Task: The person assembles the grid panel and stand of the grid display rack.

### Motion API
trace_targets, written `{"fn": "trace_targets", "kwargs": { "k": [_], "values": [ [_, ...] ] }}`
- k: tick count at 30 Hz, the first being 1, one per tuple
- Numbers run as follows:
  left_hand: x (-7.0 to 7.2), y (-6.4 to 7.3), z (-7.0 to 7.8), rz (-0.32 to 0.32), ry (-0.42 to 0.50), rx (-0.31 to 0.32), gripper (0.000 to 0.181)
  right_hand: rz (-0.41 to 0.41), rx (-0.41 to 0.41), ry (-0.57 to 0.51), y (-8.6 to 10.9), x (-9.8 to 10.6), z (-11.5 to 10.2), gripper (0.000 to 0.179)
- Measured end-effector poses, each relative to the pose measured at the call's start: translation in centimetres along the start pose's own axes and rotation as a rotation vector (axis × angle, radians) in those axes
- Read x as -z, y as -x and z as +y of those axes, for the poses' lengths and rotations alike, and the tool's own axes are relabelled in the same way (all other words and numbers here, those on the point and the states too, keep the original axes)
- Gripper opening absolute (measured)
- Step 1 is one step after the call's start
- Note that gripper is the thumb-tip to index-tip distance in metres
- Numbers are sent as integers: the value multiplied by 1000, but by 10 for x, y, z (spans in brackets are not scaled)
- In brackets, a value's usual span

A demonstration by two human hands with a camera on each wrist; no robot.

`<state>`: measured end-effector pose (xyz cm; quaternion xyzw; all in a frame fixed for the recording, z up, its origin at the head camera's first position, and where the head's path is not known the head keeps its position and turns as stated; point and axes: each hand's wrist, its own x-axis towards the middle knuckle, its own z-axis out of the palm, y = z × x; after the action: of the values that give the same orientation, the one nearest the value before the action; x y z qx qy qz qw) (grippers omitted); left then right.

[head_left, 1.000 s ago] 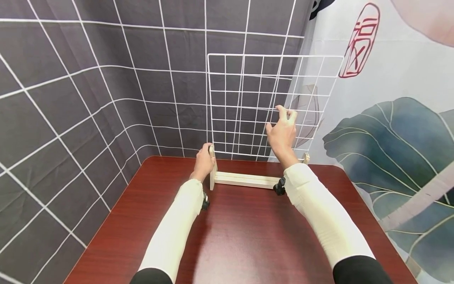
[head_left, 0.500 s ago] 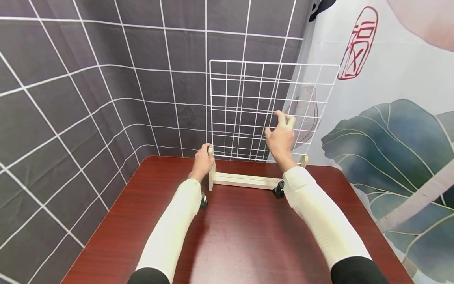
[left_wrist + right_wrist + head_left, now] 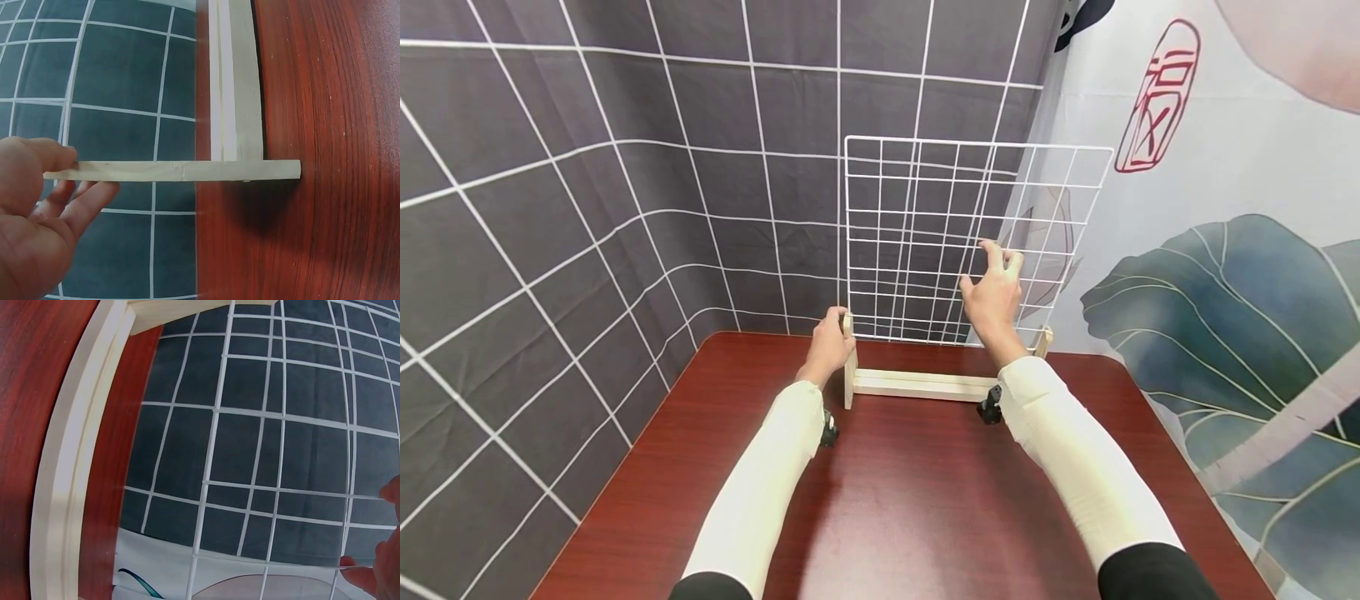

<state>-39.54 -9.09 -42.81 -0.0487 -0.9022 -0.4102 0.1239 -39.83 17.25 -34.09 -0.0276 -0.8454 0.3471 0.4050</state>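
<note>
A pale wooden stand, with a grooved crossbar [image 3: 925,384] between two uprights, stands on the table. My left hand [image 3: 830,343] pinches the top of the left upright [image 3: 187,170], thumb on one side and fingers on the other in the left wrist view. My right hand [image 3: 994,300] holds a white wire grid panel [image 3: 951,179] by its wires, right of its middle. The panel is raised between the uprights, its lower edge above the crossbar and apart from it. My right forearm partly hides the right upright [image 3: 1042,340] and the crossbar's right end.
The reddish-brown table [image 3: 910,500] reaches back to a dark curtain [image 3: 760,108] with white grid lines. On the right hangs a pale curtain [image 3: 1097,108] with large leaf prints. Black wrist devices [image 3: 990,405] sit under both wrists.
My right hand has brought the wire grid panel down a little toward the stand, and its top edge is lower. The left hand keeps its hold on the upright.
</note>
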Motion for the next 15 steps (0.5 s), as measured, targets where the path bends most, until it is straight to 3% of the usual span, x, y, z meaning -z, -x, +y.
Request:
{"fn": "trace_targets", "kwargs": {
  "k": [5,9,15],
  "values": [
    [1,-1,-1,-14,-2,-13,56,-6,-3,9,-1,0,3,60],
    [4,-3,-1,-55,3,13,56,-28,3,16,0,-1,5,60],
    [14,-13,10,-112,33,-10,72,-26,22,22,1,-2,8,60]
  ]
}}
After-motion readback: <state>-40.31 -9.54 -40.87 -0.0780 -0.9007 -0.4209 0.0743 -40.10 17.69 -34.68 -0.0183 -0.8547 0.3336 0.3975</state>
